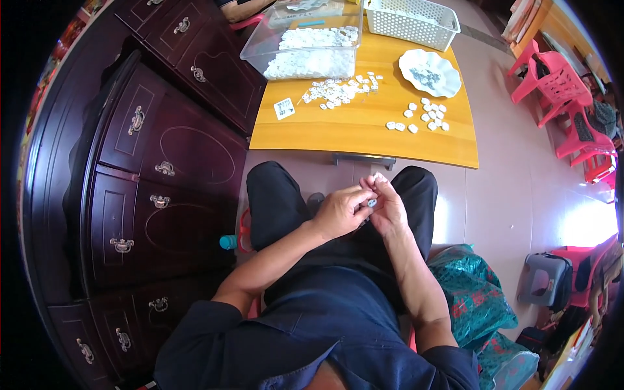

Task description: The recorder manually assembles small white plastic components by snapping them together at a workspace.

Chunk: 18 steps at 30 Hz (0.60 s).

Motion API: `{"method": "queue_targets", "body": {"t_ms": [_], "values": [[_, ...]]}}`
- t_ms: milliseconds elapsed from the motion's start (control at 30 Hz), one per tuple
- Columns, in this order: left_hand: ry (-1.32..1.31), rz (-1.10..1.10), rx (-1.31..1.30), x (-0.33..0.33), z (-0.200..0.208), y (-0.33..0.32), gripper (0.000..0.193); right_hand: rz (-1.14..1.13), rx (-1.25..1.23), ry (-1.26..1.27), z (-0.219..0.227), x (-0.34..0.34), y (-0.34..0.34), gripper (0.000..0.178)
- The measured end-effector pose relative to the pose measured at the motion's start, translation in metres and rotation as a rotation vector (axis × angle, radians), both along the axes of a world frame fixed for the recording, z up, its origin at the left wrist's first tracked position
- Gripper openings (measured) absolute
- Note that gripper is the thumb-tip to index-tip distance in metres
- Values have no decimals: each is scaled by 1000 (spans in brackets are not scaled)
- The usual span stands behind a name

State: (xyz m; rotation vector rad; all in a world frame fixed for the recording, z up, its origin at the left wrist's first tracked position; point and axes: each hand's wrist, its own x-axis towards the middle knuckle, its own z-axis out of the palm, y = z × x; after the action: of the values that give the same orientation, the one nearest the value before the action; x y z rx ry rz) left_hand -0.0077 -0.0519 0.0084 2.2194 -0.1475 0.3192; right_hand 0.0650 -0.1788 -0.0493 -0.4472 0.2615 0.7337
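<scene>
The left hand [339,213] has its grip pinched on a small piece [372,203] over the lap [354,250], nearer than the worktop [364,136], so best steady it against the half-curled right hand [390,207], whose hold I cannot tell.

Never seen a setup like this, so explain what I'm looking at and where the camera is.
There's no machine here, just a person's bare hands. A wide fisheye camera on the head looks down, so straight edges bend. The left hand and right hand are close together; the left pinches a small thing with a greyish end. Whether the right holds anything is hard to tell. On the yellow table are a clear bin of white pieces, a white perforated basket, a white dish holding greyish bits, a white card, loose white bits and some rounder white pieces.
</scene>
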Motion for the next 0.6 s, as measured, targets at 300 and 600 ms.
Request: {"method": "queue_targets", "body": {"t_ms": [300,600], "values": [[-11,5,92,3,-6,-1,18,29,52,-61,-3,-1,0,14],[-31,-6,-76,-4,-10,-8,10,23,7,-28,-3,-2,1,16]]}}
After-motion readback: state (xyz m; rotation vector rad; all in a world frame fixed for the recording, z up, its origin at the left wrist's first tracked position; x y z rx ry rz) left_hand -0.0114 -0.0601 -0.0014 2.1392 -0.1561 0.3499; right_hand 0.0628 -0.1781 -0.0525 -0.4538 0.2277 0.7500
